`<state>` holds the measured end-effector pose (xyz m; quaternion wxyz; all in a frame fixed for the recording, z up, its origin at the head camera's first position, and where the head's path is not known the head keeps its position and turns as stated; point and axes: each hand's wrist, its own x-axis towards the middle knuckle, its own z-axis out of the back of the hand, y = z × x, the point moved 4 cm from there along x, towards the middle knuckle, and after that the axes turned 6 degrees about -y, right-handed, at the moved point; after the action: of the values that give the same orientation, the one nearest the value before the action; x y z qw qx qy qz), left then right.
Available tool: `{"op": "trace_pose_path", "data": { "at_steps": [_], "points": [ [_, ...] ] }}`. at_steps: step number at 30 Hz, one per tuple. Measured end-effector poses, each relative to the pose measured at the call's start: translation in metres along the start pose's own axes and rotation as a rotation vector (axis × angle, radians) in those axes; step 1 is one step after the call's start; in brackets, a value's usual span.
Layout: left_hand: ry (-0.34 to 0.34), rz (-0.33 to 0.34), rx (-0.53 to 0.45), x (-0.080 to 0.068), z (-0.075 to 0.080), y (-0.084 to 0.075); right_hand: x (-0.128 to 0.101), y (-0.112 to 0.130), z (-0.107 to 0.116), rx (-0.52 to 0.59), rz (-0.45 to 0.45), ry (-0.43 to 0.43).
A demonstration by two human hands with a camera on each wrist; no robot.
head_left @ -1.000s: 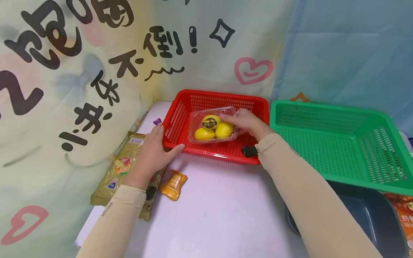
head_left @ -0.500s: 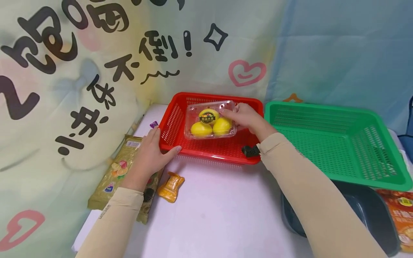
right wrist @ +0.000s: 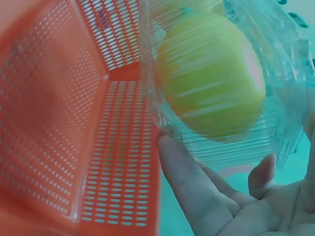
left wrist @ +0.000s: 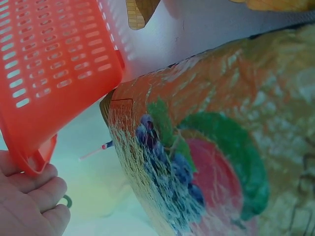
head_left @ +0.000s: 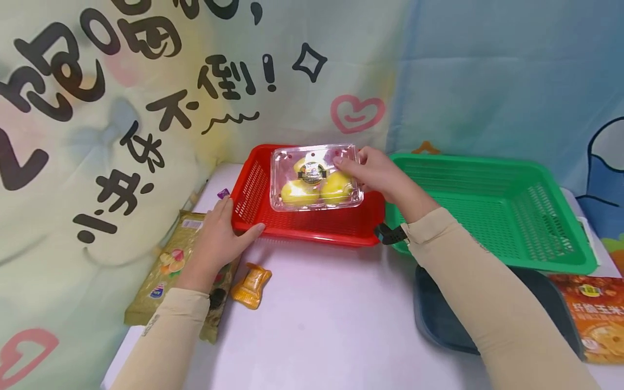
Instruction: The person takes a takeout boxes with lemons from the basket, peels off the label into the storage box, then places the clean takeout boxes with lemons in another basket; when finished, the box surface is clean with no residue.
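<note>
My right hand (head_left: 377, 173) grips the right edge of a clear plastic clamshell box (head_left: 316, 177) with three yellow fruits inside, held above the red basket (head_left: 253, 189). In the right wrist view the clamshell box (right wrist: 221, 88) fills the frame, my fingers (right wrist: 187, 172) curl under it, and the red basket (right wrist: 64, 128) lies below. My left hand (head_left: 221, 233) holds the red basket's near left corner, thumb on the front rim. The left wrist view shows the left hand's fingers (left wrist: 29, 196) round the red basket's rim (left wrist: 34, 162).
A green basket (head_left: 492, 211) stands right of the red one, over a dark tray (head_left: 439, 319). An orange food package (head_left: 595, 319) lies far right. A golden snack bag (head_left: 170, 265) and a small orange packet (head_left: 251, 284) lie at the left. A printed cloth hangs behind.
My right hand has lifted the clamshell box up out of the red basket and holds it higher. The left hand stays on the basket's corner.
</note>
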<state>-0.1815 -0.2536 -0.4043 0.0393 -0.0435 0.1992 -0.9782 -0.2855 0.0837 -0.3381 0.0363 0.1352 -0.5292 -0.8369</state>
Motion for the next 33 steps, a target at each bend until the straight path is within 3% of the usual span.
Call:
{"op": "trace_pose_path", "data": {
  "at_steps": [12,18,24,33],
  "points": [
    [-0.012,-0.023,-0.002,-0.004,0.0,0.0,-0.071,-0.006,0.02,-0.074,0.072,-0.014],
    [0.011,-0.01,0.003,-0.004,-0.002,-0.002,-0.104,-0.026,0.021,-0.058,0.088,-0.013],
    [0.017,-0.018,-0.004,-0.006,-0.001,-0.004,-0.131,-0.052,0.017,-0.08,0.045,-0.028],
    [0.005,-0.045,-0.006,-0.007,-0.001,-0.005,-0.165,-0.082,-0.002,-0.05,0.022,-0.011]
  ]
}}
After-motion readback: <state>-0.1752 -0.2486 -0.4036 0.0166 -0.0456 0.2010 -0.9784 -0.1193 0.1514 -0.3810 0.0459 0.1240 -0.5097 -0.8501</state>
